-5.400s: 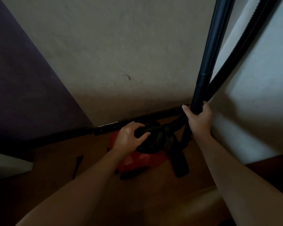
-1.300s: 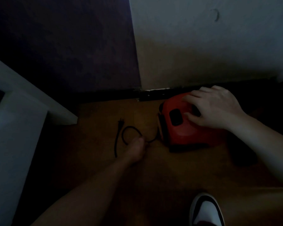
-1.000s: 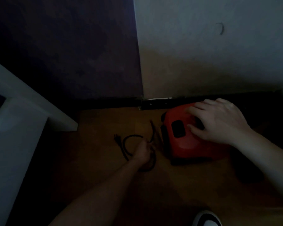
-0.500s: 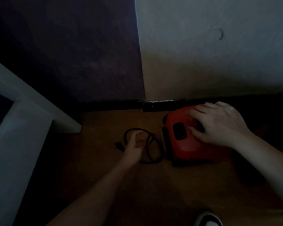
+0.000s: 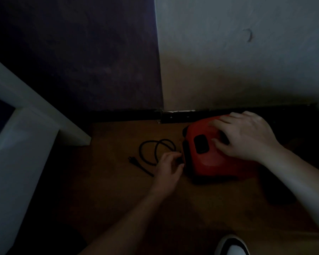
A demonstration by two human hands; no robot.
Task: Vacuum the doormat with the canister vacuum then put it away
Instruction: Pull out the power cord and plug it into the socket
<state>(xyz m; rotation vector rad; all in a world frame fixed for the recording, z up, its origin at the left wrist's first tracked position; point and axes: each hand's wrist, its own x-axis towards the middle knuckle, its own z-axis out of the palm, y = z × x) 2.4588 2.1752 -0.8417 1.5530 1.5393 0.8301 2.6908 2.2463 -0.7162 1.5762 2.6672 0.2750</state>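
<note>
Canister vacuum (image 5: 215, 159), red with a smooth rounded plastic shell and a black rectangular panel on top, sits on the brown wooden floor (image 5: 118, 190) close to the dark baseboard (image 5: 125, 115), its long axis running left to right and its black-trimmed end facing left toward the cord. In the head view the right hand (image 5: 243, 137) lies spread over the top of the shell, fingers loosely curled on it, pressing rather than gripping. The left hand (image 5: 168, 166) is at the vacuum's left end, fingertips pinched on the thin black power cord (image 5: 155, 151) where it meets the body. Half a second ago that hand was further left, inside the cord's loops; now it has moved right against the vacuum, and the plug (image 5: 133, 161) lies free on the floor to its left. A white frame (image 5: 26, 126) slants at left, and a white-and-black shoe (image 5: 232, 245) shows at the bottom edge
</note>
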